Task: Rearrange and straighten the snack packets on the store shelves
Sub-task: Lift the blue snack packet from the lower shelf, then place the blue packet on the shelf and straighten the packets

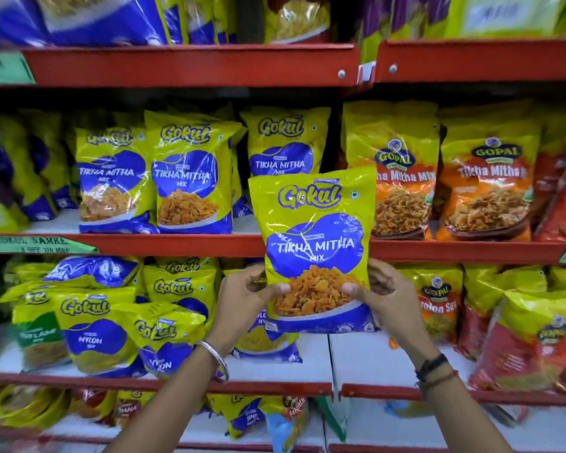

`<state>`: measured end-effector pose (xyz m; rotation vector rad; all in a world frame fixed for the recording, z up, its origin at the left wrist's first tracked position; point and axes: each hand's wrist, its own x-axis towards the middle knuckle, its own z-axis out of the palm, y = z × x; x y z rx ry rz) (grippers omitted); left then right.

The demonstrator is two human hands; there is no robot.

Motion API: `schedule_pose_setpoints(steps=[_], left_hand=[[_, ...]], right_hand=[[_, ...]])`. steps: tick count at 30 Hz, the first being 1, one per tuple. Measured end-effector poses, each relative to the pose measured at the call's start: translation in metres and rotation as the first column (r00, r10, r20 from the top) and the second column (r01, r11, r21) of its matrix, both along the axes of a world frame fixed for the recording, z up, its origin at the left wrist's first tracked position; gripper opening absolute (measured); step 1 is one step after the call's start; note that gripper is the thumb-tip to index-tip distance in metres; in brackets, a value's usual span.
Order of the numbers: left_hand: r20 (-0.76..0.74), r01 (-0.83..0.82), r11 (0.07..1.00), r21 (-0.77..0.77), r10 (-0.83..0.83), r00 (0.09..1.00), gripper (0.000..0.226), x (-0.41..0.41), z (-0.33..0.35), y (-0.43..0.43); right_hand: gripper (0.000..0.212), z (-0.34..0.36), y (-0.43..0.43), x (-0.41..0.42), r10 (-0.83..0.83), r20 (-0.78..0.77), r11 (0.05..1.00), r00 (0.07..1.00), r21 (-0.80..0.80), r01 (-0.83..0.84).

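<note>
The Gokul Tikha Mitha Mix packet (314, 250) is yellow-green with a royal-blue cloud-shaped patch, white lettering and an orange snack picture above a blue base band. The Gopal Tikha Mitha Mix packets (484, 181) are yellow on top, orange below. The shelf edges (190, 65) are red, the shelf boards (311, 354) white, the bangle (214, 356) silver, the wrist threads (433, 367) black and reddish.
</note>
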<state>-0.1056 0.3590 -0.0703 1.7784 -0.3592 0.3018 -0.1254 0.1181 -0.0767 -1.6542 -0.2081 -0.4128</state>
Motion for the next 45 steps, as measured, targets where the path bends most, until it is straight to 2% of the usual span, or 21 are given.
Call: schedule_pose_setpoints(steps=[3, 8, 13, 16, 21, 23, 25, 26, 28, 30, 32, 33, 35, 36, 37, 38, 42, 44, 45], left_hand=[[0.075, -0.008, 0.996, -0.088, 0.014, 0.997, 0.03, 0.018, 0.03, 0.002], [0.197, -0.098, 0.977, -0.187, 0.135, 0.971, 0.039, 0.059, 0.063, -0.001], [0.197, -0.146, 0.964, -0.221, 0.19, 0.962, 0.038, 0.105, 0.061, 0.0], [0.165, -0.153, 0.973, -0.172, 0.181, 0.969, 0.038, 0.126, 0.059, 0.002], [0.076, -0.179, 0.983, 0.032, 0.176, 0.981, 0.032, 0.161, 0.069, 0.011], [0.031, -0.192, 0.977, 0.095, 0.19, 0.981, 0.035, 0.164, 0.071, 0.013], [-0.002, -0.21, 0.968, 0.135, 0.212, 0.977, 0.044, 0.168, 0.069, 0.015], [-0.017, -0.198, 0.974, 0.113, 0.201, 0.979, 0.05, 0.167, 0.071, 0.015], [-0.05, -0.146, 0.986, -0.078, 0.143, 0.989, 0.054, 0.17, 0.08, 0.013], [-0.077, -0.131, 0.958, -0.256, 0.115, 0.99, 0.042, 0.178, 0.101, 0.009], [-0.102, -0.133, 0.919, -0.372, 0.102, 0.989, 0.032, 0.197, 0.123, 0.003], [-0.151, -0.159, 0.893, -0.421, 0.104, 0.983, 0.039, 0.207, 0.132, 0.0], [-0.258, -0.26, 0.858, -0.444, 0.156, 0.953, 0.053, 0.228, 0.146, -0.003], [-0.263, -0.287, 0.837, -0.466, 0.179, 0.948, 0.041, 0.235, 0.15, -0.006], [-0.263, -0.297, 0.813, -0.501, 0.184, 0.947, 0.026, 0.238, 0.153, -0.007], [-0.259, -0.298, 0.786, -0.541, 0.182, 0.949, 0.022, 0.239, 0.157, -0.009], [-0.25, -0.285, 0.722, -0.631, 0.158, 0.955, 0.02, 0.244, 0.16, -0.011], [-0.247, -0.291, 0.69, -0.663, 0.165, 0.955, 0.007, 0.243, 0.16, -0.012], [-0.259, -0.315, 0.676, -0.666, 0.186, 0.948, 0.015, 0.245, 0.159, -0.012]], right_hand=[[0.057, 0.03, 0.006, 0.022, 0.011, 0.092, 1.0, 0.996, -0.019, -0.009], [0.056, 0.068, 0.026, 0.074, -0.012, 0.175, 1.0, 0.985, -0.003, 0.013], [0.052, 0.067, 0.039, 0.124, -0.014, 0.173, 0.999, 0.985, -0.026, 0.018], [0.052, 0.056, 0.038, 0.146, -0.028, 0.13, 0.998, 0.991, -0.05, 0.034], [0.051, 0.056, 0.038, 0.166, -0.061, 0.074, 0.987, 0.995, -0.145, 0.071], [0.047, 0.058, 0.039, 0.17, -0.053, 0.039, 0.982, 0.998, -0.179, 0.059], [0.054, 0.057, 0.04, 0.174, -0.068, 0.002, 0.978, 0.998, -0.198, 0.067], [0.061, 0.059, 0.039, 0.176, -0.078, -0.017, 0.978, 0.997, -0.193, 0.073], [0.072, 0.069, 0.039, 0.181, -0.081, -0.023, 0.987, 0.996, -0.141, 0.077], [0.077, 0.088, 0.044, 0.19, -0.067, 0.002, 0.997, 0.998, -0.036, 0.067], [0.068, 0.112, 0.052, 0.207, -0.123, 0.017, 0.989, 0.992, 0.082, 0.121], [0.06, 0.126, 0.056, 0.216, -0.173, 0.016, 0.977, 0.985, 0.13, 0.169], [0.033, 0.149, 0.063, 0.233, -0.279, 0.036, 0.947, 0.959, 0.177, 0.269], [0.014, 0.159, 0.065, 0.241, -0.346, 0.058, 0.928, 0.936, 0.165, 0.333], [0.013, 0.167, 0.066, 0.245, -0.418, 0.07, 0.903, 0.906, 0.145, 0.405], [0.015, 0.172, 0.065, 0.249, -0.477, 0.065, 0.874, 0.877, 0.137, 0.465], [0.017, 0.173, 0.057, 0.254, -0.596, 0.122, 0.803, 0.793, 0.091, 0.59], [0.015, 0.169, 0.059, 0.253, -0.614, 0.14, 0.789, 0.777, 0.083, 0.609], [0.016, 0.167, 0.06, 0.254, -0.623, 0.146, 0.782, 0.769, 0.09, 0.617]])
